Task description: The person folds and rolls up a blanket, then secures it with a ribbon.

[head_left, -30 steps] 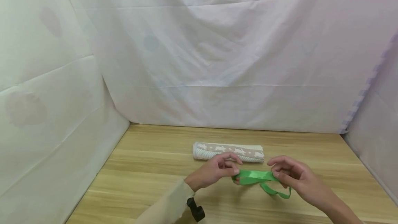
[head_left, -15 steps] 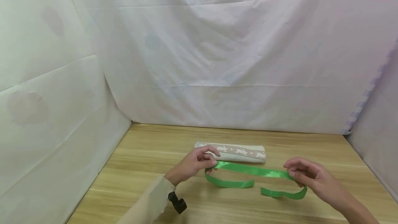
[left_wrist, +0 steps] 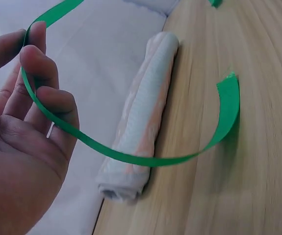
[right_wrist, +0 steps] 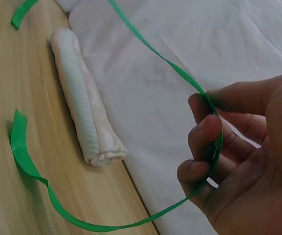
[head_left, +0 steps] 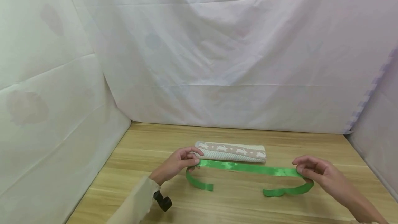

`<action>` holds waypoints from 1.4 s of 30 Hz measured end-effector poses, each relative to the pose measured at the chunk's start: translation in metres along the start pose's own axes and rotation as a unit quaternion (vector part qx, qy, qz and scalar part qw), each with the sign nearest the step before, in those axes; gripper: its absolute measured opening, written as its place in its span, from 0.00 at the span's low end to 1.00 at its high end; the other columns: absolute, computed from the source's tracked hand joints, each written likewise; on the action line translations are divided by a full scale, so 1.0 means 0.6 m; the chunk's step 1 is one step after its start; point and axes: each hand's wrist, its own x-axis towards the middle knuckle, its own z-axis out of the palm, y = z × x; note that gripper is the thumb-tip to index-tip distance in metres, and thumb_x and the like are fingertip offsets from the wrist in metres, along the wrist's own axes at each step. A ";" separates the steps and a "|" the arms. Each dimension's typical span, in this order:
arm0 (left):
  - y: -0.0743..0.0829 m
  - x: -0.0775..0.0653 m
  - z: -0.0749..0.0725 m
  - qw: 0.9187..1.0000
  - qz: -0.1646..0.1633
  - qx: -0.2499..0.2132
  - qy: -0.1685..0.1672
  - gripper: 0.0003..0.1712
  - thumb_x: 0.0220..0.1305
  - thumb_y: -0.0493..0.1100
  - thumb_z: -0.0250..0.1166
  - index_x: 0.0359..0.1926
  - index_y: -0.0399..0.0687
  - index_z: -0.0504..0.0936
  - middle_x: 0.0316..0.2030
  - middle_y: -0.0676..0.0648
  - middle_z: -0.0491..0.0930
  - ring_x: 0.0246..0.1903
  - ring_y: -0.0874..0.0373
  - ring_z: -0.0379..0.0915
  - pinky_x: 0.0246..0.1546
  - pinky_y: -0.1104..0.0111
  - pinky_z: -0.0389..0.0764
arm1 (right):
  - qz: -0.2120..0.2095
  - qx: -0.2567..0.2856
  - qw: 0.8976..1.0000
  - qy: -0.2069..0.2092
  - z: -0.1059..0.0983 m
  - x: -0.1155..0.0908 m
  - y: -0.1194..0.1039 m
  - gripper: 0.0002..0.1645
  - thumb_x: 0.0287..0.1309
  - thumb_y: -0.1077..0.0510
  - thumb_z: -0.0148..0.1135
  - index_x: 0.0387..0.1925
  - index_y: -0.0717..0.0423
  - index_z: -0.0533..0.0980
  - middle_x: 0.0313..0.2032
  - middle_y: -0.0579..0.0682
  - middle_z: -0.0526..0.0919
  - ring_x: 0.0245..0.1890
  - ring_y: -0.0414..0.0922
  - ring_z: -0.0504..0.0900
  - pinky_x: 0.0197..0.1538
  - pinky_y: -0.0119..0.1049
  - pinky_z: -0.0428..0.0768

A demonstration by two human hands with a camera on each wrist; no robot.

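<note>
A shiny green ribbon [head_left: 248,167] is stretched between my two hands above the table, just on the near side of a rolled towel [head_left: 233,151]. My left hand [head_left: 178,163] pinches it between thumb and fingers; a loose tail curls down from there, as the left wrist view shows with the ribbon [left_wrist: 150,160]. At the other side my right hand [head_left: 321,174] pinches the ribbon [right_wrist: 180,73], and its tail hangs in a curve toward the wood. The towel, pale with a brown band of white rabbits, lies apart from both hands.
The wooden table [head_left: 149,141] carries the towel. White cloth [head_left: 217,61] hangs behind it, with more sheeting [head_left: 46,130] on the left and right sides. A black strap piece [head_left: 163,201] sticks out by my left sleeve.
My hands have moved apart, the left one farther left and the right one farther right. Between them the ribbon has opened from a short folded stretch into a long span. The towel stays put.
</note>
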 end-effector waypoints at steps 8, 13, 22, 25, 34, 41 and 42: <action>-0.010 -0.029 -0.044 0.999 -0.041 0.024 0.026 0.20 0.70 0.44 0.63 0.58 0.40 0.75 0.26 0.51 0.76 0.24 0.59 0.65 0.31 0.69 0.71 | 0.003 0.014 1.000 -0.014 -0.021 -0.001 0.015 0.17 0.72 0.70 0.47 0.56 0.57 0.74 0.40 0.42 0.82 0.35 0.40 0.78 0.34 0.37 0.79; -0.017 -0.049 -0.073 0.995 -0.074 0.045 0.043 0.27 0.68 0.46 0.65 0.62 0.36 0.72 0.29 0.48 0.82 0.25 0.59 0.67 0.30 0.70 0.72 | -0.004 0.025 0.999 -0.022 -0.031 -0.003 0.022 0.19 0.71 0.71 0.46 0.56 0.56 0.74 0.39 0.42 0.83 0.34 0.41 0.79 0.34 0.37 0.79; -0.043 -0.080 -0.131 0.986 -0.111 0.087 0.093 0.30 0.65 0.46 0.67 0.63 0.35 0.72 0.34 0.46 0.85 0.27 0.60 0.70 0.29 0.71 0.72 | 0.007 0.031 0.999 -0.042 -0.050 -0.007 0.038 0.20 0.73 0.71 0.44 0.57 0.52 0.73 0.41 0.43 0.83 0.37 0.39 0.81 0.38 0.35 0.80; -0.049 -0.087 -0.143 0.981 -0.116 0.113 0.107 0.29 0.65 0.47 0.68 0.62 0.36 0.73 0.36 0.47 0.86 0.35 0.55 0.77 0.39 0.67 0.77 | -0.001 0.063 0.996 -0.065 -0.057 -0.008 0.046 0.22 0.73 0.72 0.41 0.58 0.53 0.73 0.41 0.42 0.83 0.34 0.40 0.79 0.36 0.38 0.78; -0.064 -0.105 -0.166 0.967 -0.138 0.161 0.143 0.26 0.64 0.49 0.69 0.58 0.39 0.76 0.38 0.45 0.86 0.42 0.52 0.81 0.46 0.62 0.77 | -0.012 0.133 0.981 -0.140 -0.075 -0.010 0.076 0.24 0.72 0.76 0.36 0.60 0.58 0.71 0.41 0.45 0.82 0.34 0.44 0.78 0.34 0.41 0.77; -0.071 -0.116 -0.178 0.961 -0.152 0.170 0.159 0.26 0.64 0.50 0.69 0.57 0.39 0.76 0.42 0.44 0.86 0.43 0.54 0.81 0.43 0.62 0.79 | 0.000 0.151 0.977 -0.151 -0.090 -0.017 0.095 0.25 0.72 0.75 0.35 0.61 0.57 0.70 0.44 0.48 0.83 0.41 0.40 0.81 0.39 0.39 0.80; -0.071 -0.118 -0.180 0.960 -0.151 0.173 0.160 0.27 0.64 0.50 0.69 0.57 0.39 0.76 0.43 0.44 0.86 0.43 0.54 0.81 0.42 0.62 0.79 | 0.005 0.151 0.977 -0.150 -0.092 -0.018 0.097 0.25 0.73 0.75 0.36 0.61 0.57 0.70 0.44 0.48 0.83 0.41 0.40 0.81 0.40 0.38 0.81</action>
